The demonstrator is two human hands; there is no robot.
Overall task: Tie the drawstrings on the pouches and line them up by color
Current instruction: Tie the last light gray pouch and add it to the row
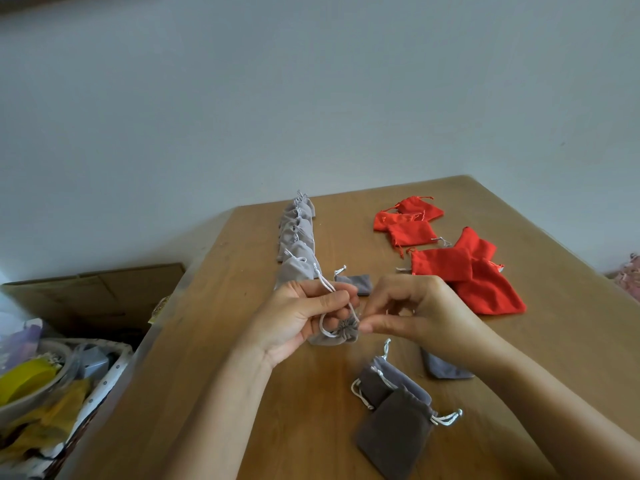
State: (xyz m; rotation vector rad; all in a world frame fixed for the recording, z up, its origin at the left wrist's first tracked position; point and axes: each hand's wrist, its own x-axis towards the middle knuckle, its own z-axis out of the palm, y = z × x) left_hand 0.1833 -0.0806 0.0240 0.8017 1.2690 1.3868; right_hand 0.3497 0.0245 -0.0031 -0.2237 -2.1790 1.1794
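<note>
Holding grey pouch (333, 338) — mouth cinched, velvety | white drawstring (321, 326) looped

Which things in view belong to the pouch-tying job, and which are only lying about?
Job: grey pouch held by left hand and right hand; its drawstring; row of tied grey pouches; loose grey pouches; red pouches.
Lying about: cardboard box; basket of clutter beside the table.

Grey pouch (334, 337), cinched, in left hand (298, 317), cord (324, 283) pinched by right hand (419, 313); grey row (296, 237), red pouches (450, 265) on tabletop (235, 341).
</note>
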